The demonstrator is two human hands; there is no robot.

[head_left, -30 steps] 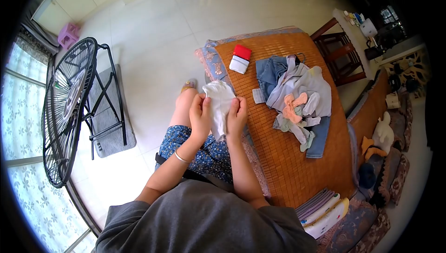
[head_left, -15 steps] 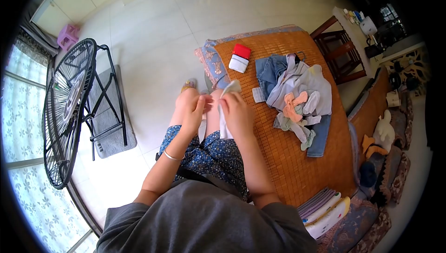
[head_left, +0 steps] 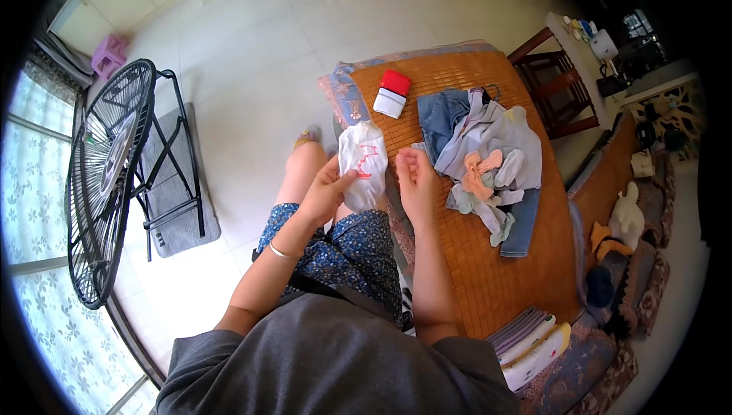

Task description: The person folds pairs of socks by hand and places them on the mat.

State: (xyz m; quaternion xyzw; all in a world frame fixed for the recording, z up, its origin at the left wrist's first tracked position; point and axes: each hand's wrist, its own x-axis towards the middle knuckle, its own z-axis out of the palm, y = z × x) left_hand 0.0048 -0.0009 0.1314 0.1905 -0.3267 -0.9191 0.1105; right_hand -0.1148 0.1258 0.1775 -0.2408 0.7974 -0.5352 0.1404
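Note:
A small white cloth (head_left: 363, 152) with a red line print hangs over my lap; whether it is a sock is hard to tell. My left hand (head_left: 326, 191) pinches its lower left side between thumb and fingers. Just right of the cloth, apart from it, is my right hand (head_left: 415, 178), fingers loosely curled and nothing visible in them. Beyond that hand lies a loose clothes pile: blue jeans (head_left: 524, 224), a pale grey garment (head_left: 496, 136) and small peach and white pieces (head_left: 482, 173) on top. A folded red and white bundle (head_left: 393, 94) rests near the mat's far left corner.
The pile lies on a brown woven mat (head_left: 488, 285) over a bed-like surface. Folded clothes (head_left: 534, 342) are stacked at its near right. A black round folding chair (head_left: 114, 178) stands left on a grey rug (head_left: 183, 220). A wooden chair (head_left: 560, 83) is at the back right.
The white cloth has been spread out, its red print now facing me. My left hand has taken hold of it, while my right hand has let go and moved right.

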